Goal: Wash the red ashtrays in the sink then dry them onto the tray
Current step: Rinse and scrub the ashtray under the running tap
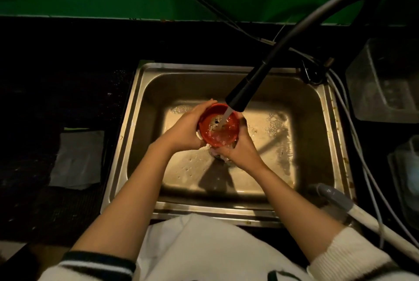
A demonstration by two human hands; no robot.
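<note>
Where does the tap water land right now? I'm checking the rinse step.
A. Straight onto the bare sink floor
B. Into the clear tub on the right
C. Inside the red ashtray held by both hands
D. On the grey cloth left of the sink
C: the stream from the tap falls into the red ashtray, which the left hand and right hand hold over the sink.

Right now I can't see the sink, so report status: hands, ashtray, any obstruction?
Left hand and right hand both gripping the red ashtray. Ashtray under running faucet, over sink. Nothing obstructing.
</note>
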